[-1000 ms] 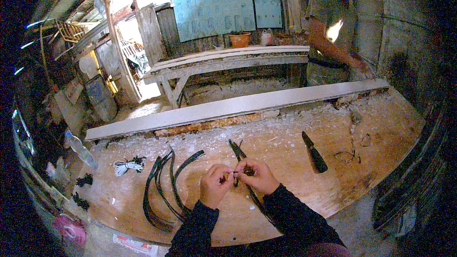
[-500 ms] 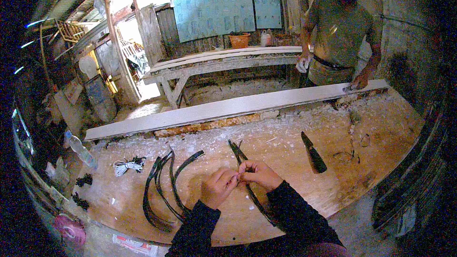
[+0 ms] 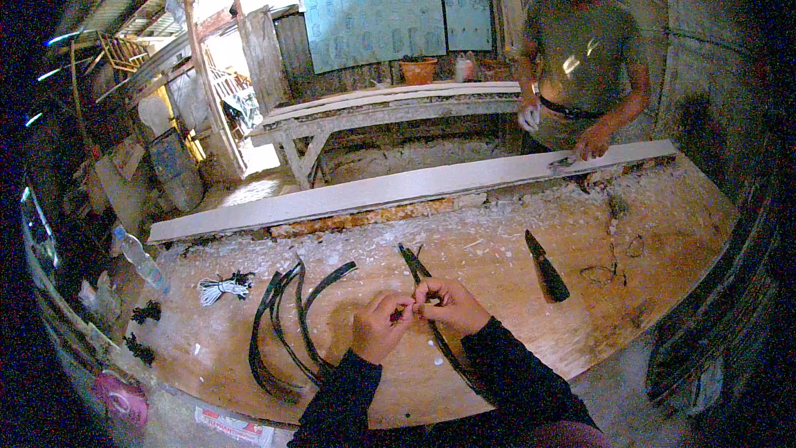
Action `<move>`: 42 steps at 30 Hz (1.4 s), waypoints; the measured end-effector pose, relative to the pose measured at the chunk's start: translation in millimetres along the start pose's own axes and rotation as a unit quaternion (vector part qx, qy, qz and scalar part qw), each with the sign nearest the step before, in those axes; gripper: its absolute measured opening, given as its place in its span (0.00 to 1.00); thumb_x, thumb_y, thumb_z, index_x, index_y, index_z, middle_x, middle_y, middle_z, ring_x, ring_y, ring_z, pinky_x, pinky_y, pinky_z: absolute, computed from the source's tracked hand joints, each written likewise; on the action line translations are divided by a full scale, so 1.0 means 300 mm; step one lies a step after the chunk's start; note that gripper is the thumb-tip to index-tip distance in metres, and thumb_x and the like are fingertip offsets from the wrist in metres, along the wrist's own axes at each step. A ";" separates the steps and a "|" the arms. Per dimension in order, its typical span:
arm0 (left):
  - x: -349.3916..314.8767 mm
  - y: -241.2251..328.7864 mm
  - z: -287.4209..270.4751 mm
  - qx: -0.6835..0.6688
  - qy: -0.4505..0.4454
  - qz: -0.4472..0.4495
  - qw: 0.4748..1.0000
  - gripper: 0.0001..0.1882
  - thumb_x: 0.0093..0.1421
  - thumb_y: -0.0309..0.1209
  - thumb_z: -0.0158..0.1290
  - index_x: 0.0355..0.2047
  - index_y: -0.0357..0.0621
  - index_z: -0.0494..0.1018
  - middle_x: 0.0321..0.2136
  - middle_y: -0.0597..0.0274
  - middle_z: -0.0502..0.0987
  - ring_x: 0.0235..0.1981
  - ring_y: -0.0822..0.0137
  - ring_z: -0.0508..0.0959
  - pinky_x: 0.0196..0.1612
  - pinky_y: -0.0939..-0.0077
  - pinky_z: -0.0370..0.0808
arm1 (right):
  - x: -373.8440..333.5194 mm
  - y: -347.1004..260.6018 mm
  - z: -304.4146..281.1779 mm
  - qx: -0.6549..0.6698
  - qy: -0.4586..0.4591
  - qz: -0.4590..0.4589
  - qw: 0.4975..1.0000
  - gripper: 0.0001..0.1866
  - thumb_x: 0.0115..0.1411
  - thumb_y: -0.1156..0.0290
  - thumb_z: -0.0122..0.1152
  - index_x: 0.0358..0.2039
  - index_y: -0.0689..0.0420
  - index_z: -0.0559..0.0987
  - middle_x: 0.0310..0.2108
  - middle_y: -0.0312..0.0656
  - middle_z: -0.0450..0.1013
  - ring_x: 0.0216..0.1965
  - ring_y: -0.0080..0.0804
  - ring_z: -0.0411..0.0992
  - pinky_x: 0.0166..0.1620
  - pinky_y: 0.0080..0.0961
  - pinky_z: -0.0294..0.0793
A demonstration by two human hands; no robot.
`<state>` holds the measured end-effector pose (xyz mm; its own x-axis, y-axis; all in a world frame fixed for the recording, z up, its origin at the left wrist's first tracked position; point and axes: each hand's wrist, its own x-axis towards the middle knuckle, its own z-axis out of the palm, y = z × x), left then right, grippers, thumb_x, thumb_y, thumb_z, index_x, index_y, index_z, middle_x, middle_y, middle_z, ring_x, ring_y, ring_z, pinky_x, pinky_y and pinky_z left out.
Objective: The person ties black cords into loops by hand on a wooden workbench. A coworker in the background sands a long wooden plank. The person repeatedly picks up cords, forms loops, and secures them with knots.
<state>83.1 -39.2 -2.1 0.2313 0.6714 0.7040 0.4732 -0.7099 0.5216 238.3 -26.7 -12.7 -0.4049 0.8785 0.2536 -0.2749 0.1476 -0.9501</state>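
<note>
My left hand and my right hand meet fingertip to fingertip above the middle of the wooden table. Both are closed in a pinch, and whatever sits between the fingers is too small to make out. Beneath my right hand runs a bundle of dark flat strips, its far end showing past my fingers. Left of my hands, several curved black strips lie on the wood. A bundle of white cord rests farther left. To the right lies a dark tapered blade-like piece.
A long white board spans the table's far edge; a person stands behind it, one hand on a small tool. A plastic bottle and black tangled bits lie at the left edge. Thin dark loops lie right. Debris litters the tabletop.
The other person's hand and tool have slid left along the white board. My hands stay in nearly the same place, the left fingers slightly more curled.
</note>
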 end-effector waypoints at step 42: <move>-0.012 -0.078 0.020 -0.394 -0.019 -0.281 0.875 0.02 0.51 0.24 0.46 0.26 0.41 0.64 0.27 0.61 0.72 0.22 0.76 0.71 0.21 0.84 0.69 | 0.022 0.052 0.004 -0.018 0.042 -0.093 0.995 0.11 0.45 0.81 0.55 0.29 0.55 0.67 0.26 0.32 0.66 0.30 0.19 0.65 0.36 0.17 0.64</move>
<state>76.2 -23.8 -19.6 0.1848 0.9574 0.2219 -0.2082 -0.1825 0.9609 230.3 -19.2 -25.5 -0.2761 0.8691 0.4103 -0.3053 0.3255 -0.8949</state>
